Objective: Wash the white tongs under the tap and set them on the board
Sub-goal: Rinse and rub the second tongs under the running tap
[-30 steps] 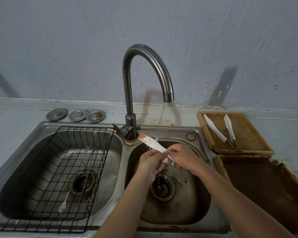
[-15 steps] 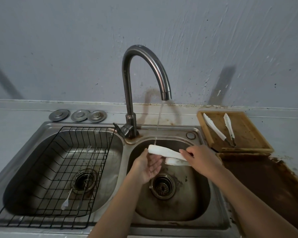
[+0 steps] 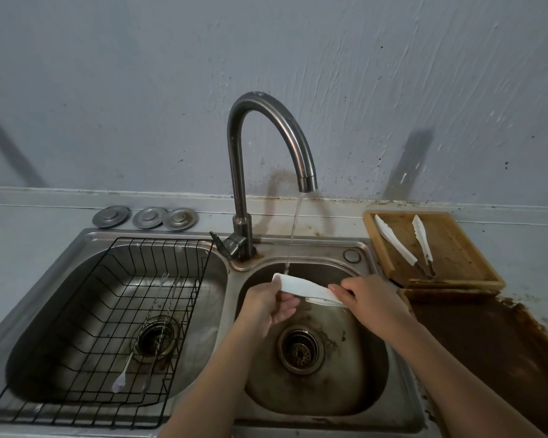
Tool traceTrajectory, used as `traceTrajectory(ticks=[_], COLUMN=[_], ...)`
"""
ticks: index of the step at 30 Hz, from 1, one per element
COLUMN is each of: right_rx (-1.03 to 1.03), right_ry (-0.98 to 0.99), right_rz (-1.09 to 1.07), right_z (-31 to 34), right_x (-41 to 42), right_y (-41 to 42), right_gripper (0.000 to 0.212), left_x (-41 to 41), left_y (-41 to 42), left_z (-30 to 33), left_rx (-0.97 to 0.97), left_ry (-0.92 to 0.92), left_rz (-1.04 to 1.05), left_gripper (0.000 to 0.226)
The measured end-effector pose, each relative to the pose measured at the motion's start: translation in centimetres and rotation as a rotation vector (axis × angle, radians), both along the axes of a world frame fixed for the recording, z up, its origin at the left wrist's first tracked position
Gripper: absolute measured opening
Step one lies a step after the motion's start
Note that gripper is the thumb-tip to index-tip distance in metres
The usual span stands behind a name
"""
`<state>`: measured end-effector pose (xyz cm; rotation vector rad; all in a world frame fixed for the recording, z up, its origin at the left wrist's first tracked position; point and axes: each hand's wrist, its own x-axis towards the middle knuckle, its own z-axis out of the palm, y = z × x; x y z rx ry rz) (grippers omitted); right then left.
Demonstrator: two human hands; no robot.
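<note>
White tongs [image 3: 304, 287] lie level over the right sink basin [image 3: 345, 384], under a thin stream from the curved tap [image 3: 260, 121]. The water lands on their left tip. My left hand [image 3: 268, 306] cups that tip from below, thumb on its edge. My right hand [image 3: 369, 300] grips the handle end, which is hidden under the fingers. A wooden board [image 3: 450, 248] sits on the counter to the right of the sink, and another pair of white tongs [image 3: 405, 245] rests on it, spread in a V.
A black wire rack [image 3: 108, 311] fills the left basin, with long thin utensils [image 3: 124, 374] lying in it. Three metal drain covers [image 3: 146, 217] sit behind that basin. A dark brown stained board [image 3: 487, 352] lies in front of the wooden one.
The tongs turned from tip-up, stained side showing, to level under the stream with a clean white face up. My right hand slid along to the handle end.
</note>
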<state>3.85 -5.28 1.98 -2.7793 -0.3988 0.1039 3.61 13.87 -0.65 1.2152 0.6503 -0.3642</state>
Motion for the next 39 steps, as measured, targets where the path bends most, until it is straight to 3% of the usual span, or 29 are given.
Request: traceTrajectory(ticks=[4,10,15,18,22,27,32,34,36,39], right_rx=[-0.031,-0.295,-0.026,0.018,0.242,0.184,0.252,0.284,0.338,0.381], right_ry=[-0.081,-0.309,-0.602,-0.477,0.049,0.082,0.09,0.081,0.09,0.101], right_rz=[0.044,0.154,0.014,-0.197,-0.366,-0.387,-0.411,-0.42,-0.426,-0.43], right_z=[0.2,0.3,0.2,0.2,0.4,-0.7,-1.5,-1.9,-2.1,-2.0], right_x=[-0.4,-1.0,-1.1,-0.8,-0.1,-0.3,-0.1,0.3,0.8,1.1], right_y=[1.1,1.7,0.1,-0.8,-1.6,-1.1,1.2,2.1,2.6,2.7], right_gripper=[0.038,0.028,0.04,0.045,0.033,0.024,0.02,0.021,0.024,0.022], left_x=[0.2,1.7,2.1,1.8,1.1,0.5,0.3,0.6,1.1,1.6], left_y=[-0.8,-0.7,-0.7,-1.4,-2.2,-1.6,-1.1,-1.0,-0.6,0.1], left_z=[0.2,1.3,1.6,1.2,0.7,-0.5,-0.6,-0.5,-0.1,0.5], left_rx=[0.004,-0.075,-0.179,-0.164,-0.215,-0.253,-0.061,0.047,0.063,-0.073], left_ry=[-0.132,-0.17,-0.211,-0.263,-0.305,-0.305,-0.38,-0.429,-0.456,-0.447], left_rz=[0.018,0.074,0.085,0.096,0.052,0.093,0.097,0.102,0.112,0.178], left_gripper=[0.032,0.034,0.024,0.014,0.019,0.024,0.078,0.089,0.087,0.056])
